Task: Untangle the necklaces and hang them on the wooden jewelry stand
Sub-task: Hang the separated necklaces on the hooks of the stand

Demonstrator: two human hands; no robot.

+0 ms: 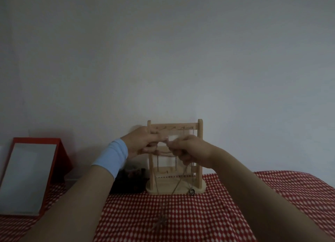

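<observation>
Necklaces (192,180) are pinched where the left hand (143,142) and right hand (186,149) meet, fingers curled on the thin chains, held up in front of the wooden jewelry stand (200,133). 2 strands drop from the grip: 1 ends in a ring pendant (191,191) by the stand's base, the other in a star-like pendant (160,221) over the red checked cloth (235,205). A red box (59,156) leans at the left.

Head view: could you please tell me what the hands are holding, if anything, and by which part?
The left hand and right hand pinch the necklace chains near their upper ends; the pendants hang below.
</observation>
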